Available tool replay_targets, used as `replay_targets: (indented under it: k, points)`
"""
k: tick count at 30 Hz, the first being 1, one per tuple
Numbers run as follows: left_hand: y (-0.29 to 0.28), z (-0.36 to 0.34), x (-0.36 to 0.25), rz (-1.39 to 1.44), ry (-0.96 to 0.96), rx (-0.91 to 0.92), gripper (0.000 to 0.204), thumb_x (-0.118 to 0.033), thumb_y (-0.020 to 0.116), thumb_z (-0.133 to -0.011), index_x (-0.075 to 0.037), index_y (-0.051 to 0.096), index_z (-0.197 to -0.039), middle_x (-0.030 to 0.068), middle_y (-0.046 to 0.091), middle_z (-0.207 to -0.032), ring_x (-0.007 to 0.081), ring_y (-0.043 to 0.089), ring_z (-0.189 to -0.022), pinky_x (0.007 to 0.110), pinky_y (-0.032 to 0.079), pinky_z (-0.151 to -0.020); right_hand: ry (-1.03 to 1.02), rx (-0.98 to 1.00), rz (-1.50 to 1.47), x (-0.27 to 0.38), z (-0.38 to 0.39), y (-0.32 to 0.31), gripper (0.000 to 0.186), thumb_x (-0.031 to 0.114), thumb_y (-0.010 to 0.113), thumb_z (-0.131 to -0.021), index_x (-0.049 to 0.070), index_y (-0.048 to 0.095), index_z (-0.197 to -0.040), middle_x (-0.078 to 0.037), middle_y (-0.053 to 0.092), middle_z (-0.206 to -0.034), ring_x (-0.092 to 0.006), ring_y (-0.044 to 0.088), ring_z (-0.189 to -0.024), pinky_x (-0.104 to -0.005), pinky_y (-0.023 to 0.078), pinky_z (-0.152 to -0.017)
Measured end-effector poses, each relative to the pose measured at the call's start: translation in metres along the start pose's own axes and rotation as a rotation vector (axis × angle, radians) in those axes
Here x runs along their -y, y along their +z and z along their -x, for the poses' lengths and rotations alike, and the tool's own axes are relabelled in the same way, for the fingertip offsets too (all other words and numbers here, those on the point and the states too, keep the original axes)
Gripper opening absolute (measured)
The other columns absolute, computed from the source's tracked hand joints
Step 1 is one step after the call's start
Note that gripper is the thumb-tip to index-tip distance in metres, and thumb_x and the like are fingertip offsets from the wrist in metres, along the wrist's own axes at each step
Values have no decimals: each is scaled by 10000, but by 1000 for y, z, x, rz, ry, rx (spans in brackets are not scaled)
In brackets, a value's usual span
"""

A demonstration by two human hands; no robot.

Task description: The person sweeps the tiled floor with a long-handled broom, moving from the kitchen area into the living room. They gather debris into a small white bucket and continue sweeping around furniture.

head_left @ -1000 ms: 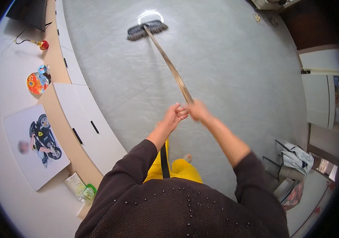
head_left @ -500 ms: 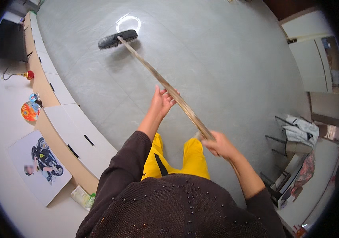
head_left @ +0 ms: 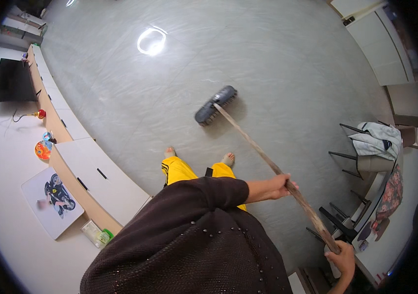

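A broom with a dark, bristled head (head_left: pixel 216 105) hangs tilted in front of my feet, a shadow beside it; whether its bristles touch the floor I cannot tell. From the head its long wooden handle (head_left: pixel 255 146) slopes down to the right, past my body. My left hand (head_left: pixel 282 186), its arm reaching across my front, is wrapped round the middle of the handle. Close to the handle's end, at the lower right, my right hand (head_left: pixel 342 258) grips the wood.
Along the left wall runs a low cabinet (head_left: pixel 98 164) with a television (head_left: pixel 15 81) above its far part. A chair with a light jacket (head_left: pixel 378 139) on it stands at the right, beside a table. Grey tiled floor (head_left: pixel 120 88) spreads ahead.
The broom head has come nearer and to the right, turning as it came. Both hands have moved right and down; the left has closed round the handle from a looser, open-fingered hold.
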State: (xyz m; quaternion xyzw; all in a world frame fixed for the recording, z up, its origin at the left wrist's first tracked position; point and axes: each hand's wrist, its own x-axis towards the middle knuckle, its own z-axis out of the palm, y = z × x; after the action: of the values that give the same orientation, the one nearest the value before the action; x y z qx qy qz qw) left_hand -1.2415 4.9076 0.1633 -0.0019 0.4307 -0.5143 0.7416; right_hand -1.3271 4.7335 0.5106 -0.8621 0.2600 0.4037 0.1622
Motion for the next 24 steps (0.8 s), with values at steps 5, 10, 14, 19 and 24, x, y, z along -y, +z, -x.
replay_targets:
  k: [5, 10, 14, 19, 24]
  points:
    - [33, -43, -9, -63, -26, 32, 265, -266, 387, -967, -20, 374, -1065, 122, 516, -933, 306, 582, -911, 444, 504, -800, -44, 11, -187, 31, -12, -29, 495, 127, 701, -638, -19, 595, -1098, -45, 556, -629, -114, 536, -510, -268, 423, -472]
    - [3, -76, -62, -123, 0, 3, 306, -256, 381, -969, 7, 359, -1124, 124, 513, -895, 290, 584, -821, 459, 526, -743, 131, 130, -179, 61, -59, -8, 516, 141, 684, -697, -2, 555, -1176, -55, 557, -627, -136, 540, -554, -275, 432, -531]
    - [-4, -43, -116, -115, 97, 7, 289, -250, 392, -967, 13, 379, -1087, 132, 517, -902, 293, 586, -810, 458, 523, -728, 81, 184, -168, 112, -92, -4, 537, 151, 690, -701, 4, 548, -1198, -47, 559, -652, -120, 519, -535, -272, 426, -511]
    - [-38, 1, -227, -122, 234, 220, 272, -225, 393, -963, 40, 399, -1024, 157, 514, -943, 296, 571, -867, 448, 509, -791, -10, 226, -126, 206, -136, 8, 570, 175, 682, -725, -10, 515, -1237, -39, 552, -670, -112, 513, -550, -264, 412, -492]
    - [-72, 85, -381, -37, 505, 180, 251, -218, 449, -944, 32, 450, -957, 189, 543, -923, 322, 560, -885, 470, 477, -866, -213, 351, -44, 358, -202, 26, 580, 238, 666, -781, 25, 471, -1284, -56, 561, -705, -117, 511, -582, -275, 439, -540]
